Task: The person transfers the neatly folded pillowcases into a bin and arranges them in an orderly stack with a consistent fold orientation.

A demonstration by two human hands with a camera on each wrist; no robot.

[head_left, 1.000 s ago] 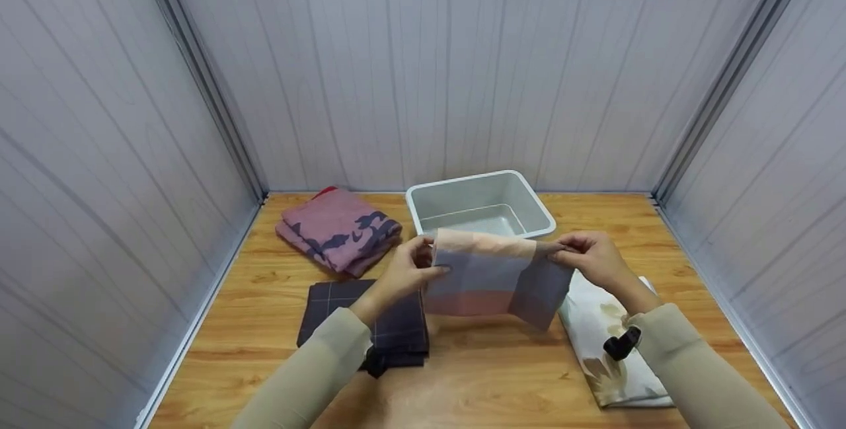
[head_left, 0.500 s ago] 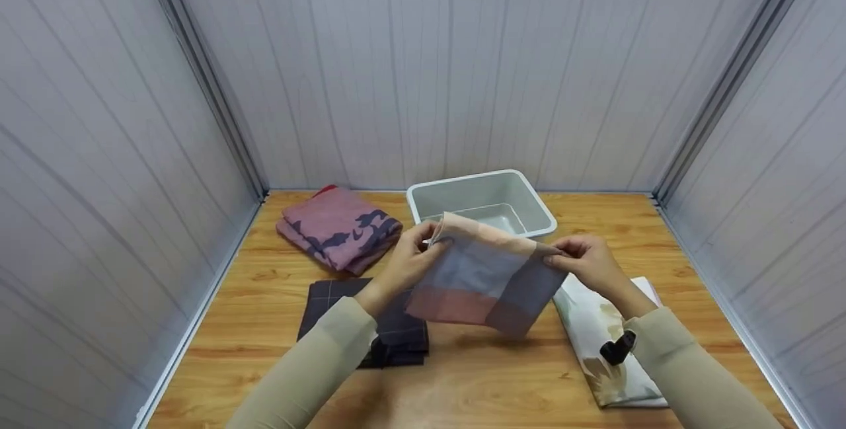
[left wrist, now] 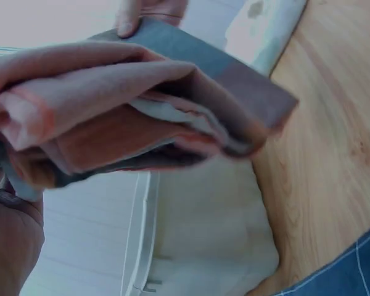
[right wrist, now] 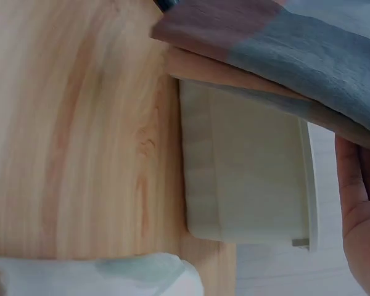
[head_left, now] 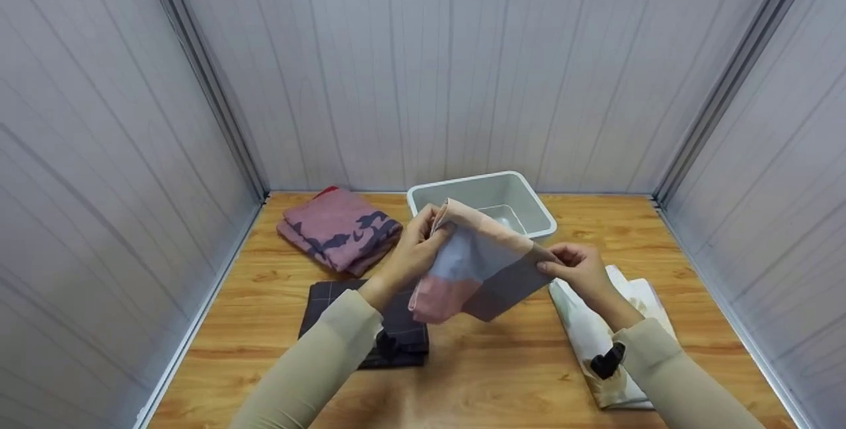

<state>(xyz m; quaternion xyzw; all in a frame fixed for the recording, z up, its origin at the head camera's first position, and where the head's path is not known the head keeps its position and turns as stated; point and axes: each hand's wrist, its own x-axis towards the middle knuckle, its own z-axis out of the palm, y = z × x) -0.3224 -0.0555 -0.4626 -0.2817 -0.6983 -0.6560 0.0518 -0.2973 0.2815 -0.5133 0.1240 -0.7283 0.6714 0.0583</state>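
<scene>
A folded cloth (head_left: pixel 479 264) in blocks of pink, grey-blue and brown hangs in the air between both hands, above the wooden table (head_left: pixel 502 376). My left hand (head_left: pixel 415 244) grips its upper left corner, raised near the rim of the grey tub (head_left: pixel 529 201). My right hand (head_left: pixel 572 264) pinches the right corner, lower down. The cloth (left wrist: pixel 142 105) bunches in thick folds in the left wrist view. In the right wrist view its edge (right wrist: pixel 296 49) lies over the tub (right wrist: pixel 246 179).
A pink folded cloth (head_left: pixel 338 227) with dark marks lies at the back left. A dark checked folded cloth (head_left: pixel 370 326) sits under my left forearm. A white flowered cloth (head_left: pixel 611 330) lies at the right. Panelled walls close in three sides.
My left hand rose and moved toward the tub, tilting the cloth so its left side is higher. The right hand dropped slightly and came inward; the cloth hangs narrower and more bunched.
</scene>
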